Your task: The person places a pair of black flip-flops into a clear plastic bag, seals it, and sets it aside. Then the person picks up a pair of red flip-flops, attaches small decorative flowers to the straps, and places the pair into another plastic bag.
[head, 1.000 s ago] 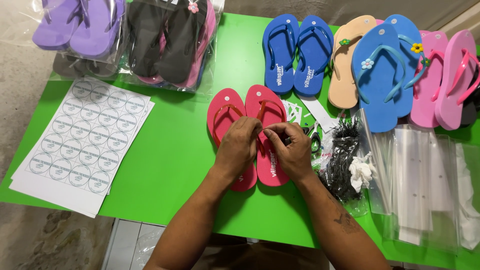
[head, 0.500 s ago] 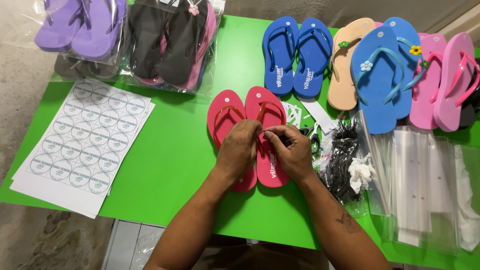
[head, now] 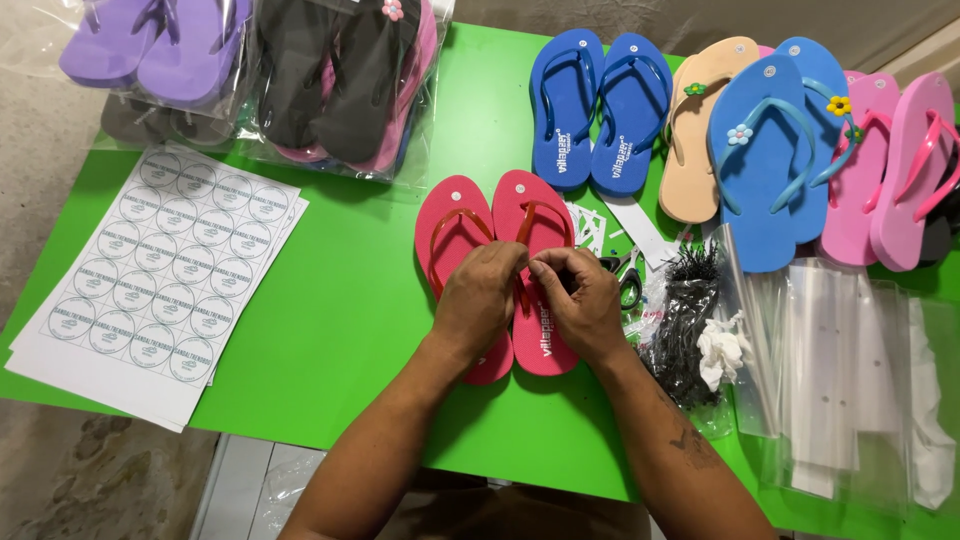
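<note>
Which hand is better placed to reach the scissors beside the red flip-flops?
Right hand, probably: the scissors lie just beside it, right of the red flip-flops. The left hand sits on the far side.

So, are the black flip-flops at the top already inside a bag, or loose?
Inside a bag. The black flip-flops lie under glossy clear plastic whose wrinkled edge spreads onto the green table around them.

Both forearms angle inward, the left hand (head: pixel 482 297) and right hand (head: pixel 583 299) meeting fingertip to fingertip (each grip pinched).
</note>
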